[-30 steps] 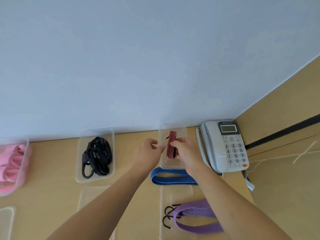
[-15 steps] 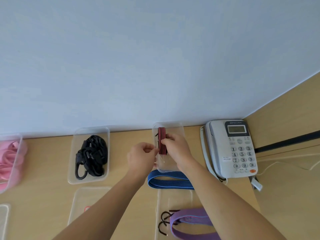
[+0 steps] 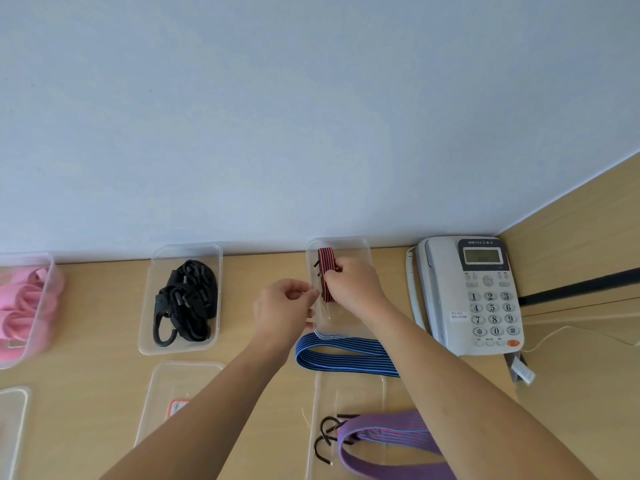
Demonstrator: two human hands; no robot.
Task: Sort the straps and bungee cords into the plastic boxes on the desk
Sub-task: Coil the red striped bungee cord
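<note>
A folded red-and-black striped bungee cord (image 3: 325,261) lies in the clear plastic box (image 3: 363,247) at the back of the desk. My right hand (image 3: 356,285) grips the cord inside that box. My left hand (image 3: 282,306) sits at the box's left wall with thumb and finger pinched; what it pinches is unclear. A blue striped bungee cord (image 3: 346,355) lies on the desk just in front of the box. A purple cord with black hooks (image 3: 388,441) lies in the near box (image 3: 322,393).
Black cords fill a clear box (image 3: 156,337) to the left, and pink straps (image 3: 24,306) fill a box at the far left. A box lid or tray (image 3: 162,382) lies near. A grey desk phone (image 3: 478,296) stands to the right, against the wooden side panel.
Both hands have shifted slightly toward the back wall with the red cord, pushing it deeper into the back box. My left hand has closed into a pinch beside the box.
</note>
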